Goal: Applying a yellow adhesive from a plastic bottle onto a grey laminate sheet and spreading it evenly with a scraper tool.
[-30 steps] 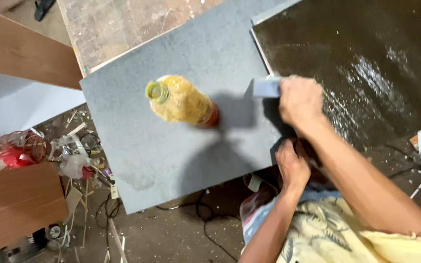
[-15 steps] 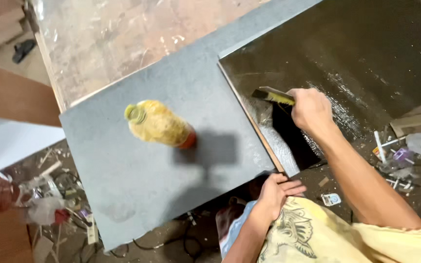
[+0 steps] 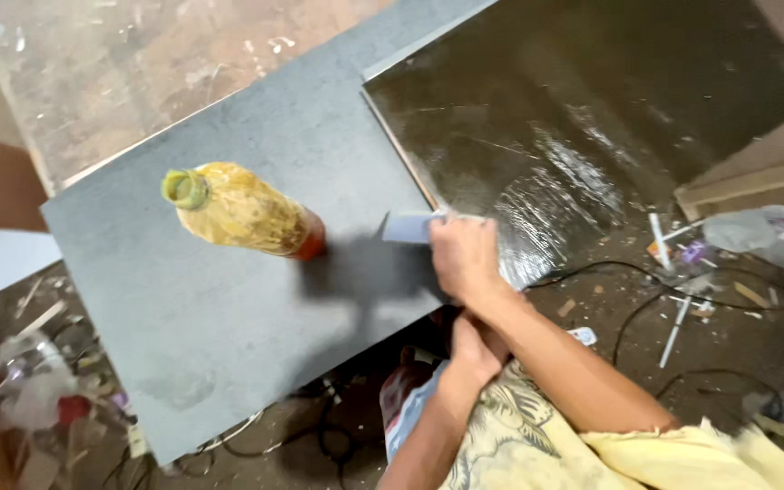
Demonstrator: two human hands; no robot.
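I saw the right hand (image 3: 465, 259) with fingers pinched on a small flat grey scraper card (image 3: 407, 227) at the glossy, glue-wet dark panel (image 3: 592, 109), seemingly mostly coated, while the left hand (image 3: 474, 352) rested curled below, holding nothing that I could see.

matt grey board (image 3: 229, 272), glossy wet dark panel (image 3: 573, 118), clear plastic bottle (image 3: 242, 210)

We see a small flat grey-blue scraper (image 3: 407, 226) near the middle of the frame, held by its right end and lying low across the edge where the matte grey board (image 3: 229, 299) meets the glossy dark wet sheet (image 3: 583, 118) at upper right.
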